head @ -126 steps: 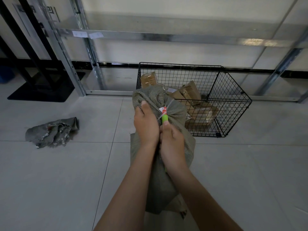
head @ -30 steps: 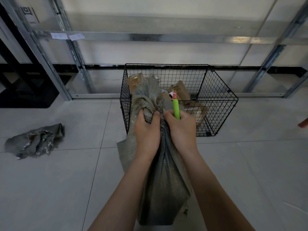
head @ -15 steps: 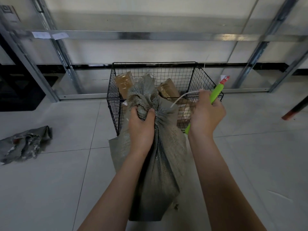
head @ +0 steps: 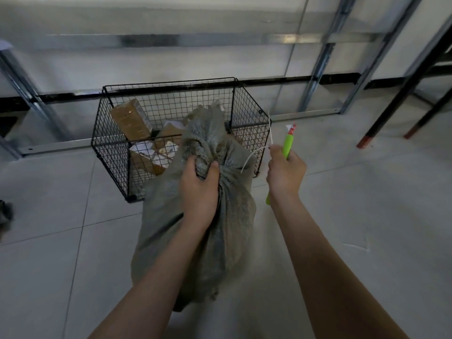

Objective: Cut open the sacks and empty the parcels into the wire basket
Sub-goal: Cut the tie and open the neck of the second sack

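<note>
My left hand point(head: 199, 189) clamps the bunched neck of a grey woven sack point(head: 159, 216), fingers and thumb curled tight round the gathered cloth. The sack stands on the pale tiled floor point(head: 342, 204) between my forearms, its frayed mouth rising above my grip and leaning against the near side of the wire basket point(head: 110, 162). To the right, apart from the sack, my right hand point(head: 285, 172) is closed round a green cutter point(head: 288, 144), its red-and-white tip pointing up and away from me and its lower end showing below my wrist. The same hand pinches a thin white tie point(head: 252, 155), one end curving down towards the sack, the other sticking up. The black basket sits on the floor just beyond the sack, near the far wall; a brown parcel point(head: 130, 119) stands tilted in its far left corner, with more parcels and white labels lying lower down. Metal framing point(head: 315, 77) runs along the wall, and dark legs point(head: 391, 106) slant down at the far right.
</note>
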